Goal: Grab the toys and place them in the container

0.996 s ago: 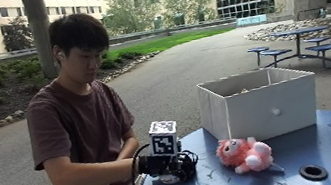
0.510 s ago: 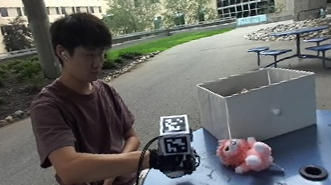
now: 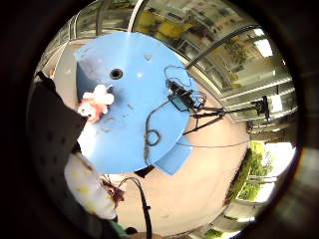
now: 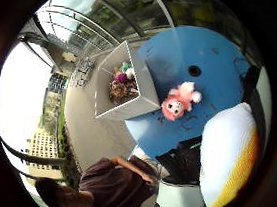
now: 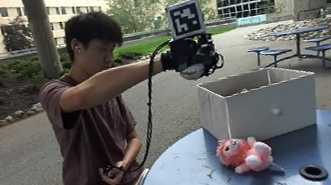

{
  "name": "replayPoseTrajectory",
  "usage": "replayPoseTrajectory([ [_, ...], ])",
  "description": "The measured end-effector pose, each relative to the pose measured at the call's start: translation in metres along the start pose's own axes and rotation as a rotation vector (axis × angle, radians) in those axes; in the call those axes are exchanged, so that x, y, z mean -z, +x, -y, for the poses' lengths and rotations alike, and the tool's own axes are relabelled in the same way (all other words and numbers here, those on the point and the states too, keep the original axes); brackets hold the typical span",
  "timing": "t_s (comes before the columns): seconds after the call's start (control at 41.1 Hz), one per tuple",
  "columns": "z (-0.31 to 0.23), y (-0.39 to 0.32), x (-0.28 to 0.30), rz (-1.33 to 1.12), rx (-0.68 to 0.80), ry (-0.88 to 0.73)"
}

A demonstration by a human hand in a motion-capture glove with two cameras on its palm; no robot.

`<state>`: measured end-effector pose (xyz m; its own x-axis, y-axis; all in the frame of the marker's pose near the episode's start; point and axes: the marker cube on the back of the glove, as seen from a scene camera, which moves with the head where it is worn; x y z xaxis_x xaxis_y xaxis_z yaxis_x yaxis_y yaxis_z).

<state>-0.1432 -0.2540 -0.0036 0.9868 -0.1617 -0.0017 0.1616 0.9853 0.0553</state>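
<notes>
High above the near rim of the white container (image 5: 259, 107), the gloved right hand (image 5: 192, 57) curls its fingers round a white and yellow plush toy (image 4: 228, 156), while a pink plush toy (image 5: 245, 154) lies on the blue table (image 5: 193, 179) just in front of the container's front wall.

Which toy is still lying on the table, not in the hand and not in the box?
The pink plush toy, lying on the blue table in front of the white box. The gloved hand grips a white-and-yellow toy; other toys lie inside the box.
</notes>
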Motion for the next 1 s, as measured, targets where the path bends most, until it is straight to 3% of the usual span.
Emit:
replayPoseTrajectory([
  [0.049, 0.011, -0.01, 0.01, -0.032, 0.018, 0.007],
  [0.17, 0.049, -0.043, 0.024, -0.08, -0.102, 0.025],
  [0.292, 0.085, -0.126, 0.022, -0.029, -0.023, 0.029],
  [0.413, 0.11, -0.166, 0.015, -0.053, 0.084, 0.015],
  [0.559, 0.139, -0.267, -0.004, -0.086, 0.294, 0.003],
  [0.656, 0.156, -0.313, -0.015, -0.052, 0.329, -0.003],
  [0.899, 0.18, -0.352, -0.041, -0.028, 0.333, -0.003],
  [0.996, 0.182, -0.372, -0.054, -0.042, 0.362, -0.105],
])
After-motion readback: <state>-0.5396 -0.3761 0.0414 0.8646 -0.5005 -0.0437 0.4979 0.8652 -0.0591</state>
